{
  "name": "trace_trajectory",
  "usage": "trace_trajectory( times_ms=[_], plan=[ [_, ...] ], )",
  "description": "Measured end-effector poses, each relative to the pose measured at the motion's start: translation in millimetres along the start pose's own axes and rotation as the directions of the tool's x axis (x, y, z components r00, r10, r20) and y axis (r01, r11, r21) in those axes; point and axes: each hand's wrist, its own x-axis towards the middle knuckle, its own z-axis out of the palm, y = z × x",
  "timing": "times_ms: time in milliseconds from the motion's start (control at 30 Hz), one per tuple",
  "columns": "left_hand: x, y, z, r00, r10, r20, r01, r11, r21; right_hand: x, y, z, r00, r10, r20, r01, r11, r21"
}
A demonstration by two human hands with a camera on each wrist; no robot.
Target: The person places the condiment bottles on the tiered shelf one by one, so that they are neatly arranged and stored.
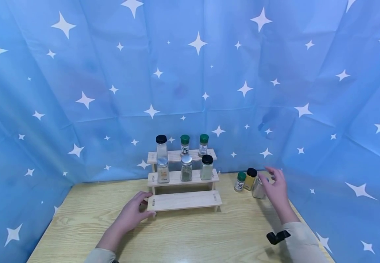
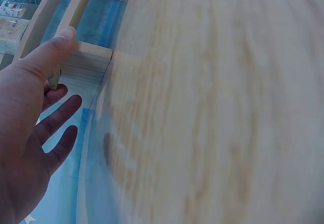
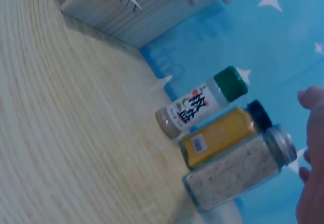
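A three-step wooden spice rack (image 1: 184,200) stands mid-table. My left hand (image 1: 131,212) pinches the left end of its lowest step; the left wrist view shows the thumb (image 2: 53,47) on one side of the board and a finger on the other. To the right, my right hand (image 1: 276,189) hovers at a silver-lidded jar (image 3: 235,172) of pale, speckled contents, its fingers spread and partly covering the jar in the head view. Beside that jar stand a black-capped bottle (image 3: 220,136) of yellow contents and a green-capped seasoning bottle (image 3: 195,107) with a white label.
The rack's top step carries a black-capped jar (image 1: 161,147) and two green-capped bottles (image 1: 203,146). On the middle step are two silver-lidded jars (image 1: 186,169) and a black-capped jar (image 1: 206,168). A blue star-patterned curtain (image 1: 176,73) borders the wooden table (image 1: 190,241) behind and at both sides.
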Motion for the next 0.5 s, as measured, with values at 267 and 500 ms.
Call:
trace_trajectory(
  times_ms=[267,500],
  plan=[
    [-0.3,-0.8,0.3,1.000,0.005,-0.006,-0.005,1.000,-0.004,-8.9,19.0,0.3,0.986,0.137,0.092,-0.136,0.991,-0.014],
    [-0.5,-0.9,0.3,1.000,0.009,-0.007,-0.009,1.000,0.003,-12.9,27.5,5.4,0.978,0.181,0.105,-0.185,0.982,0.031]
  ],
)
